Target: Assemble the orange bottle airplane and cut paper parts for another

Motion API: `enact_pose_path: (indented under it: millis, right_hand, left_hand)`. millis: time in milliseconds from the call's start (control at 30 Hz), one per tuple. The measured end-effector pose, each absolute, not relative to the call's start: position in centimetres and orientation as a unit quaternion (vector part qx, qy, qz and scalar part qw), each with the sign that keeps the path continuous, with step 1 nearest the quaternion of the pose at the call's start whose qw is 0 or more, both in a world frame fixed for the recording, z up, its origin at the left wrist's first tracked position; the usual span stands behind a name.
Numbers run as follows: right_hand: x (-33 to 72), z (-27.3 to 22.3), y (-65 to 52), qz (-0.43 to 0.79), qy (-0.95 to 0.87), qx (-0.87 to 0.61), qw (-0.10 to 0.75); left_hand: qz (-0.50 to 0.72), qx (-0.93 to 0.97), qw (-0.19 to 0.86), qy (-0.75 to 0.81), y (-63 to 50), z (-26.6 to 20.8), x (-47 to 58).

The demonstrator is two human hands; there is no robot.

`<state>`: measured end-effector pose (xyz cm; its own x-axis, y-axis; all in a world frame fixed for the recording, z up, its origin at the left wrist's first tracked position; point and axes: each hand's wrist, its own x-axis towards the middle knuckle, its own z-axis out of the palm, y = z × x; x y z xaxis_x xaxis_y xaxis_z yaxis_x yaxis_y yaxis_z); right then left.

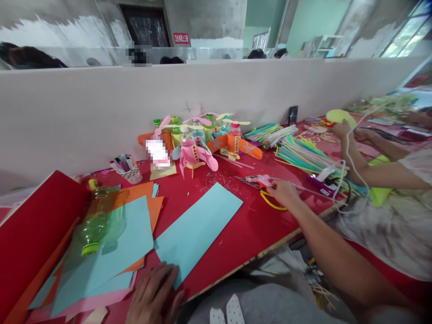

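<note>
My left hand [153, 292] lies open, its fingers flat at the near corner of a light blue sheet of paper [200, 229]. My right hand [285, 194] is stretched out over the table, fingers closed at the handle end of a pair of scissors [258, 181]. Their blades point left, pink shows around the pivot, and a yellow loop [274, 205] curves below; my fingers partly hide the handles. Left of the blue sheet, a green plastic bottle [95, 220] rests on a pile of blue and orange paper [135, 238].
Several bottle-and-paper planes [191, 153] stand against the partition [101, 108]. A pen cup [131, 174] is beside them. Bundles of coloured sticks [300, 153] lie at the right, with a purple device [319, 185]. A co-worker's hand [341, 129] holds yellow paper [337, 117].
</note>
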<state>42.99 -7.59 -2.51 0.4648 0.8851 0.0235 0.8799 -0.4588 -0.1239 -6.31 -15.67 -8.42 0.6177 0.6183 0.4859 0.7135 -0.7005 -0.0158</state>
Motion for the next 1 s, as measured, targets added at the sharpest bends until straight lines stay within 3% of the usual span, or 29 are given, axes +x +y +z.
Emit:
enact_pose_path:
  millis: [500,1000]
  right_hand:
    - [42.3,-2.7,-7.9,-0.088,-0.572,-0.81,0.096]
    - [39.6,-2.1,-11.6,-0.055,-0.629,-0.775,-0.037]
  left_hand:
    - [-0.234,-0.898,0.118,-0.353,-15.4,-8.5,-6.5]
    - [-0.234,-0.893,0.097,-0.371,-15.8,-8.3,-6.2]
